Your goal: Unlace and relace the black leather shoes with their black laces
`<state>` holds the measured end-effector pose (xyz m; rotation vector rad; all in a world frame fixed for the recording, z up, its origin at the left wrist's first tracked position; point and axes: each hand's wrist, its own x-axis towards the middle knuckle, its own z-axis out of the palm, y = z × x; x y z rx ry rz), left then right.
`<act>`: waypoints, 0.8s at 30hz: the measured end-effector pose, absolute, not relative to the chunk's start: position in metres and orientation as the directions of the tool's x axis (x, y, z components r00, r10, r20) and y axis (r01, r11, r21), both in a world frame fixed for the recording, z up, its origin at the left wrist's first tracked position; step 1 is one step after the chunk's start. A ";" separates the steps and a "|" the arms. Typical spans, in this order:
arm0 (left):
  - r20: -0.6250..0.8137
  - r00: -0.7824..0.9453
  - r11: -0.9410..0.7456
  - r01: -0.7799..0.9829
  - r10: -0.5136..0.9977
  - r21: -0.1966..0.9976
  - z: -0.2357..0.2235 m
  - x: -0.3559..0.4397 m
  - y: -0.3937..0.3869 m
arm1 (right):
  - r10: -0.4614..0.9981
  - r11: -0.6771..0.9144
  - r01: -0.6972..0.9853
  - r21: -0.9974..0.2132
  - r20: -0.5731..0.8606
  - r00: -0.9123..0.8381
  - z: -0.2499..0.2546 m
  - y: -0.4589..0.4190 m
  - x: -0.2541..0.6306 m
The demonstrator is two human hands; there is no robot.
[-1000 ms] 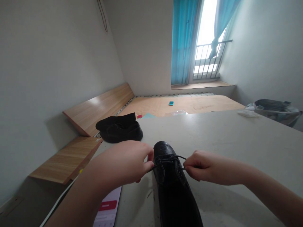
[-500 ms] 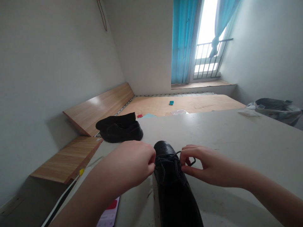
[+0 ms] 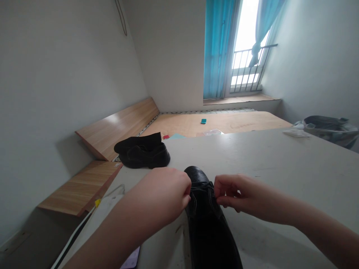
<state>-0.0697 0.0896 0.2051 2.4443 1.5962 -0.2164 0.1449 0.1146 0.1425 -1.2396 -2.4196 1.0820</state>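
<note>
Head camera: my left hand (image 3: 165, 194) is curling almost shut at the left side of the lacing, its fingertips (image 3: 187, 191) pressing in against the laces (image 3: 200, 185), while my right hand (image 3: 237, 194) is bunching its fingers and thumb together just beside the lacing on the other side. The hands are nearly meeting over the laces, and I cannot tell whether either one has a lace pinched. The black leather shoe (image 3: 206, 213) is sitting upright between my hands on the pale table (image 3: 280, 168), its toe pointing away from me and its heel running out of view at the bottom. The tabletop is stretching well to the right of my right hand. Beyond my left hand, a pair of black shoes (image 3: 142, 152) is resting near the table's far left corner, and a phone (image 3: 131, 260) is showing just below my left forearm at the bottom edge.
</note>
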 end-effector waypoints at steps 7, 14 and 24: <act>-0.298 0.338 -0.339 0.940 0.893 0.050 0.207 -0.050 0.080 | 0.749 0.419 0.546 -0.725 -0.064 -0.660 0.142 0.105 0.146; -0.220 0.382 -0.362 0.924 0.898 0.125 0.205 -0.047 0.081 | 0.751 0.600 0.600 -0.528 0.115 -0.650 0.141 0.090 0.131; -0.240 0.400 -0.419 0.907 0.885 -0.034 0.204 -0.046 0.078 | 0.811 0.579 0.736 -0.352 0.151 -0.565 0.132 0.080 0.121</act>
